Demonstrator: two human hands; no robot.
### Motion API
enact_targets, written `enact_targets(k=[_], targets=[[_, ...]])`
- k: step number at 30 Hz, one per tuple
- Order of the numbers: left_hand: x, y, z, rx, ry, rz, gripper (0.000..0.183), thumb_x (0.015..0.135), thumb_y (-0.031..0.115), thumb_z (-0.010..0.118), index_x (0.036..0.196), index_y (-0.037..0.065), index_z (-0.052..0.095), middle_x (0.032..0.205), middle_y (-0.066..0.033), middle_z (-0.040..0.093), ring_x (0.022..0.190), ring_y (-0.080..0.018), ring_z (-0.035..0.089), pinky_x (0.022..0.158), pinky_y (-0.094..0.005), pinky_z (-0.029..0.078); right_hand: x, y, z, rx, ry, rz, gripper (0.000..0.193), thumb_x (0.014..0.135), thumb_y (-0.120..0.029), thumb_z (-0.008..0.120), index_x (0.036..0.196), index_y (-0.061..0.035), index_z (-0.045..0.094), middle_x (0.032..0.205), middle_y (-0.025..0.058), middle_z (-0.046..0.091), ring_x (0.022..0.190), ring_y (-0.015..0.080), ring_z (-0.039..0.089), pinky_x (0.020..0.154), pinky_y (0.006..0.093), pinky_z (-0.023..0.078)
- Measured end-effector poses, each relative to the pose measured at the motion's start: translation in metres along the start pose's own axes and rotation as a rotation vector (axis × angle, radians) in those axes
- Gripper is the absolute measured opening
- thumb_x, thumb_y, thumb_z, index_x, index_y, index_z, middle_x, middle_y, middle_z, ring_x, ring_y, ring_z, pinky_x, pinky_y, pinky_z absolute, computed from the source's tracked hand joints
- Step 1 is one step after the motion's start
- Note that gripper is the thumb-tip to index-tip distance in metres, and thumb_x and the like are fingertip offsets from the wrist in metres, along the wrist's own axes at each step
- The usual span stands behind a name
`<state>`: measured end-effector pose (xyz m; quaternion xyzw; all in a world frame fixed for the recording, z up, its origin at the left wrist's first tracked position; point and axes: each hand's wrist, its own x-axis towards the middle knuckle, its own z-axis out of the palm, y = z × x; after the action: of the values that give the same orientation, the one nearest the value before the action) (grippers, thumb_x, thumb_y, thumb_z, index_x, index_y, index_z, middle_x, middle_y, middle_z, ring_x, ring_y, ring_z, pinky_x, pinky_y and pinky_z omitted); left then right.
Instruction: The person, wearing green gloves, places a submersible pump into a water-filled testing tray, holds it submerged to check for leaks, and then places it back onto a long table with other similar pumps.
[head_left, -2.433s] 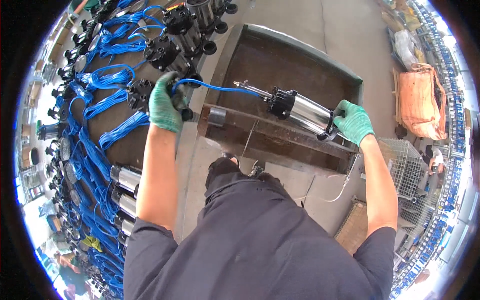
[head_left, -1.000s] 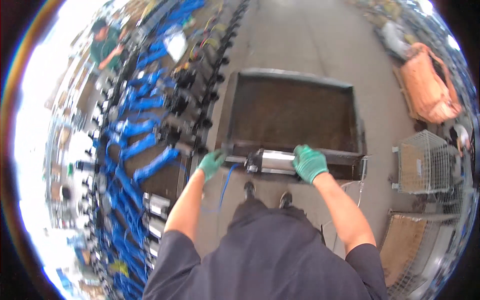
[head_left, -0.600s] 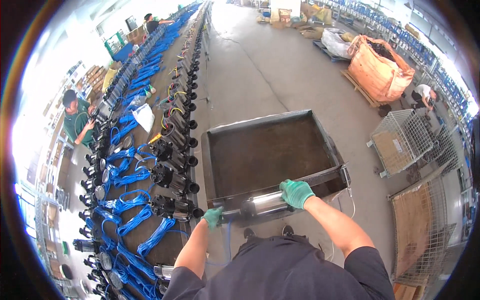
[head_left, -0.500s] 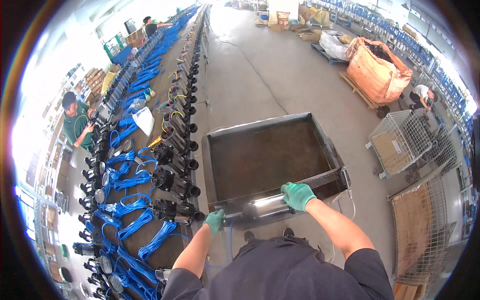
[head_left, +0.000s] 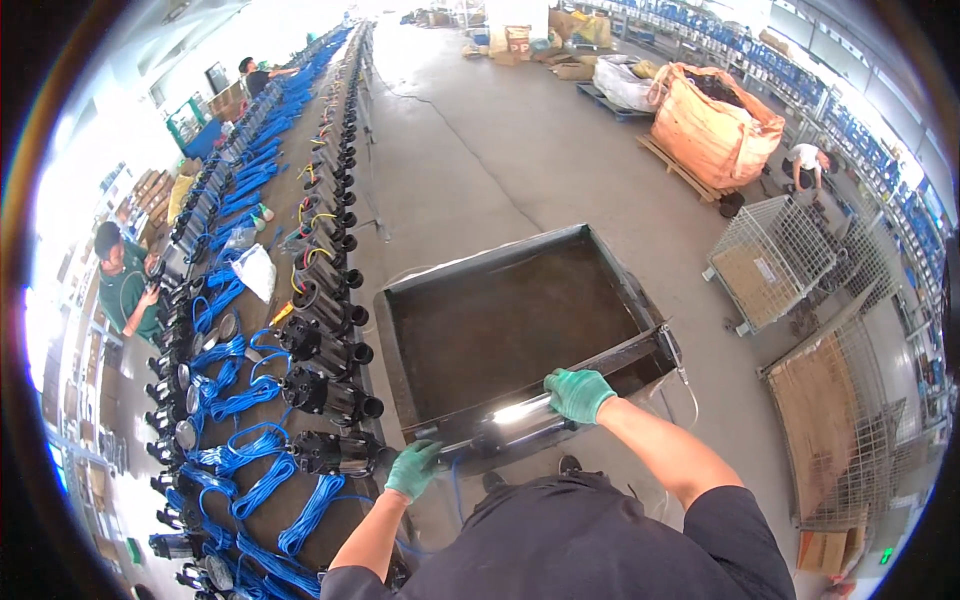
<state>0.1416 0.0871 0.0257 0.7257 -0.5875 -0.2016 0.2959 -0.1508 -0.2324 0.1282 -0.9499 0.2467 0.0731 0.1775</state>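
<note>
A shiny metal cylindrical pump (head_left: 522, 418) lies crosswise along the near rim of a dark rectangular tank (head_left: 392, 350). My green-gloved right hand (head_left: 580, 396) is closed over its right part. At the narrower left end, my green-gloved left hand (head_left: 413, 468) grips it, with the fingertips partly hidden. A thin blue cable (head_left: 457, 488) hangs down below the pump, near my left hand. Brownish liquid seems to fill the tank.
A long bench on the left carries rows of similar pumps (head_left: 325, 392) and coiled blue cables (head_left: 262, 487). A co-worker (head_left: 128, 285) stands beyond it. Wire cages (head_left: 775, 262) and an orange bulk bag (head_left: 715, 130) on a pallet are at right; another person (head_left: 808, 168) crouches behind.
The whole view has shifted, so the scene sits further left. My left hand and the pump's left end are slightly lower; both hands keep their hold.
</note>
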Motion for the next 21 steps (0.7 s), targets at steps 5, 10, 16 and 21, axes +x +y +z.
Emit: enact_targets(k=[5, 10, 16, 21], targets=[[0.004, -0.018, 0.017, -0.659, -0.082, -0.556, 0.031, 0.105, 0.028, 0.063, 0.125, 0.005, 0.07, 0.086, 0.0003, 0.07, 0.078, -0.0147, 0.067, 0.072, -0.0308, 0.055, 0.003, -0.004, -0.003, 0.005, -0.018, -0.013, 0.036, 0.093, -0.024, 0.059, 0.124, -0.0075, 0.064, 0.124, 0.0145, 0.067, 0.104, 0.0378, 0.07, 0.086, 0.0494, 0.057], [0.017, 0.012, 0.017, -1.096, 0.026, -0.905, 0.032, 0.106, 0.034, 0.059, 0.124, 0.009, 0.069, 0.081, 0.0005, 0.065, 0.061, -0.0111, 0.058, 0.056, -0.0319, 0.051, 0.001, 0.002, -0.004, 0.004, -0.037, 0.005, 0.036, 0.092, -0.024, 0.059, 0.124, -0.0074, 0.063, 0.124, 0.0145, 0.067, 0.105, 0.0379, 0.07, 0.087, 0.0492, 0.057], [-0.008, 0.001, 0.02, -0.449, 0.154, -0.183, 0.029, 0.095, 0.012, 0.072, 0.123, 0.005, 0.07, 0.119, -0.0073, 0.068, 0.107, -0.0211, 0.067, 0.092, -0.0305, 0.054, 0.0, 0.0, -0.004, 0.033, -0.01, -0.017, 0.035, 0.092, -0.024, 0.057, 0.122, -0.0068, 0.063, 0.122, 0.0156, 0.067, 0.103, 0.0383, 0.07, 0.086, 0.0497, 0.057], [0.012, -0.021, 0.034, -0.757, 0.092, -0.743, 0.026, 0.105, 0.03, 0.062, 0.118, 0.009, 0.072, 0.075, 0.0, 0.064, 0.075, -0.0155, 0.063, 0.066, -0.0307, 0.049, 0.003, -0.006, -0.01, 0.036, -0.039, -0.01, 0.033, 0.092, -0.023, 0.058, 0.12, -0.0069, 0.063, 0.12, 0.0155, 0.067, 0.103, 0.0385, 0.07, 0.086, 0.0502, 0.056]])
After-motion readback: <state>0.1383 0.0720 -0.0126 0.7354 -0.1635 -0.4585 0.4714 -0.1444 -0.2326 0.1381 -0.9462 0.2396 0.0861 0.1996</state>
